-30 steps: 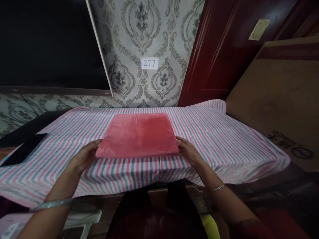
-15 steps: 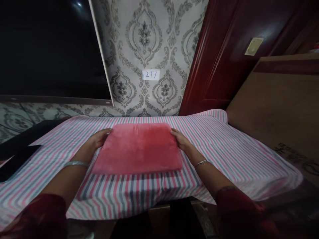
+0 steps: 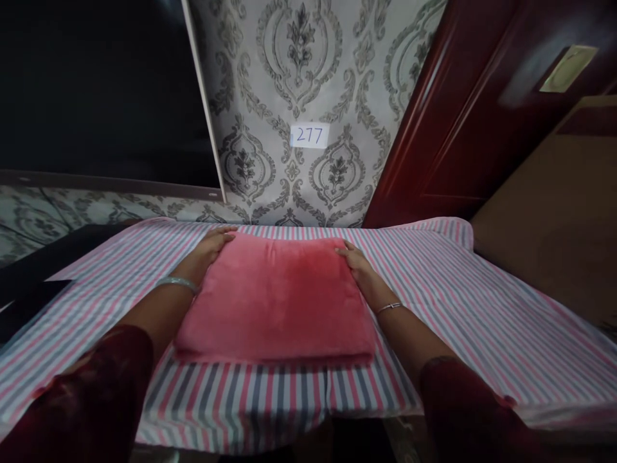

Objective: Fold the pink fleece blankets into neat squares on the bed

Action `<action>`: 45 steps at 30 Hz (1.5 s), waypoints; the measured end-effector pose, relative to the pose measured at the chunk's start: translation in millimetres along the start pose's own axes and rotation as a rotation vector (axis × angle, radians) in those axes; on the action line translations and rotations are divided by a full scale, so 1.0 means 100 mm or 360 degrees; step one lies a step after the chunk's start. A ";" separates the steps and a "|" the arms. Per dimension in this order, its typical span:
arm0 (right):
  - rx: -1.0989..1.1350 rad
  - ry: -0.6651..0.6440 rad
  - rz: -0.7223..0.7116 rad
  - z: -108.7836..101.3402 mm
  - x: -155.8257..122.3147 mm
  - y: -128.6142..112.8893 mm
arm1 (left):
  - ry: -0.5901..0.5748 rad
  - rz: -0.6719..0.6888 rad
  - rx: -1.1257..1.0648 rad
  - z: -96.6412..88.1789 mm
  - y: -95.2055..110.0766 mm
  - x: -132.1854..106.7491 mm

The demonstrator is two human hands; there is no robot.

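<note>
A pink plush cloth (image 3: 279, 299), folded into a flat, thick rectangle, lies on the striped tablecloth (image 3: 448, 302). Its front edge, where layers show, sits close to the near side of the table. At the far left corner, my left hand (image 3: 214, 247) has its fingers on the edge of the cloth. My right hand (image 3: 359, 265) holds the far right corner, its fingertips over the top and its thumb side along the edge. Both palms face inward, and the parts of the fingers beneath or behind the cloth are hidden.
A large dark television screen (image 3: 96, 90) stands at the back left. A paper label reading 277 (image 3: 310, 135) is on the patterned wall. To the right are a dark red door frame (image 3: 434, 148) and a cardboard box (image 3: 554, 212). A dark flat object (image 3: 29, 308) lies at left.
My hands have moved to the far corners of the pink cloth, the left one forward along its side. The view has shifted, and the cloth appears larger and nearer.
</note>
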State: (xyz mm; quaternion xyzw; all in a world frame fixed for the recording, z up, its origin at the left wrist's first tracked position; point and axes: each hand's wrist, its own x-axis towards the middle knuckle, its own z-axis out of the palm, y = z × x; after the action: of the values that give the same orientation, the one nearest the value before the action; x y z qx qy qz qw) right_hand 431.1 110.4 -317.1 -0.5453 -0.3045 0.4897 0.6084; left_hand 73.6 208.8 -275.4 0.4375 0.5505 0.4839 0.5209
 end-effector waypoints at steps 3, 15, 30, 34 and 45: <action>-0.0025 0.0039 -0.0008 -0.05 0.11 0.07 | 0.0059 0.0002 0.0025 0.05 -0.06 0.10; -0.0116 0.0064 0.0028 -0.12 0.22 0.16 | 0.0159 -0.0144 0.0111 0.09 -0.13 0.09; -0.0045 -0.0179 -0.0039 -0.62 -1.42 0.32 | 0.0118 0.0141 0.0193 -0.66 -0.51 -1.68; -0.0097 -0.0197 -0.0177 -0.58 -1.66 0.40 | 0.0140 0.0194 0.0320 -0.65 -0.59 -1.98; -0.0037 -0.0097 -0.0313 -0.52 -1.73 0.55 | 0.0119 0.0170 0.0109 -0.51 -0.58 -2.12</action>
State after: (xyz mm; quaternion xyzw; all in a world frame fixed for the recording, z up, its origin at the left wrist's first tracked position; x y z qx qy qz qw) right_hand 405.4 -73.5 -353.2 -0.5047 -0.3806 0.4403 0.6376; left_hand 39.7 -13.0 -301.1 0.4654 0.5618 0.5078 0.4581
